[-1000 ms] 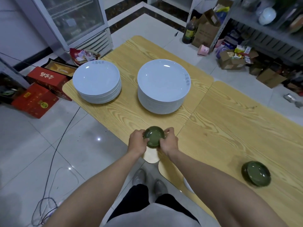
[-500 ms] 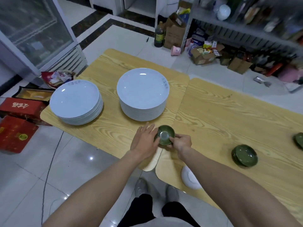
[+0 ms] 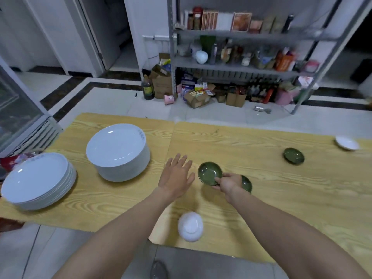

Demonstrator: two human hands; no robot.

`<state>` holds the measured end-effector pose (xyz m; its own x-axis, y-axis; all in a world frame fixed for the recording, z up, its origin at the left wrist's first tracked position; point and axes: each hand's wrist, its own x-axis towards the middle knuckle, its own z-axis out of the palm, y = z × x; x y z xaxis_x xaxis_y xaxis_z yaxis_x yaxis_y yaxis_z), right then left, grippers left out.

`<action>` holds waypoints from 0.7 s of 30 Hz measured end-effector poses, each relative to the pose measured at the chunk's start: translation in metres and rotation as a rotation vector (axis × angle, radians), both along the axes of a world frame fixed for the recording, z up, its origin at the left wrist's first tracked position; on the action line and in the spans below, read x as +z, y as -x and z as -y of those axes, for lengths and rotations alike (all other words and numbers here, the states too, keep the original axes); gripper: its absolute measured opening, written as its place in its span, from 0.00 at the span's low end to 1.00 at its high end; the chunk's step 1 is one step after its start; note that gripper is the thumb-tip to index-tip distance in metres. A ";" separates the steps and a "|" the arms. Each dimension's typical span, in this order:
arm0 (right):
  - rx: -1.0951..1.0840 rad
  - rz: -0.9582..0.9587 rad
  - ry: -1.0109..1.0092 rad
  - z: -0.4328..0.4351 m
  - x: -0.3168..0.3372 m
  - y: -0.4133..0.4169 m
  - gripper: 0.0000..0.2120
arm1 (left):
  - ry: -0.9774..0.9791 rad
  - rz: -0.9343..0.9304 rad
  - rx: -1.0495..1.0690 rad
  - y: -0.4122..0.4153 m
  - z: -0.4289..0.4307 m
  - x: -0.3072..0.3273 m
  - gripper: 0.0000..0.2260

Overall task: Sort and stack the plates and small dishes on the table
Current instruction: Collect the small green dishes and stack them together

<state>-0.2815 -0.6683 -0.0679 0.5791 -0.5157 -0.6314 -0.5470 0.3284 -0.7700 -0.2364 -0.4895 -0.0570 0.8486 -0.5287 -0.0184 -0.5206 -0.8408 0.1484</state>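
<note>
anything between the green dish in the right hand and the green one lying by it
Nothing visible. The right hand holds the small round green dish right beside the resting green dish, which only that hand partly hides.

no text was legible. blue marks on the rims of the taller plate stack (image 3: 118, 150) and the lower plate stack (image 3: 38, 178) were too blurred to read, as were labels on the shelf packages (image 3: 240, 22) and the cardboard box (image 3: 198, 98).

On my bench (image 3: 291, 198), the outer stack (image 3: 38, 180) lies left of the inner stack (image 3: 118, 152). The centre dish (image 3: 209, 173) is right of both, the far dish (image 3: 293, 156) further right, the bowl (image 3: 190, 226) at the near edge.
</note>
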 end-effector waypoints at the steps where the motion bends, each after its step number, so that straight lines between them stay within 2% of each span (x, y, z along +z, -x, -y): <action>1: -0.017 0.002 0.010 0.020 0.002 0.007 0.19 | -0.004 0.008 -0.011 0.004 0.016 0.005 0.24; 10: -0.139 0.026 0.037 0.186 0.014 0.086 0.18 | -0.025 0.073 -0.085 0.054 0.166 0.028 0.24; 21: -0.330 0.047 0.033 0.304 0.019 0.131 0.18 | -0.038 0.071 -0.243 0.067 0.296 0.028 0.24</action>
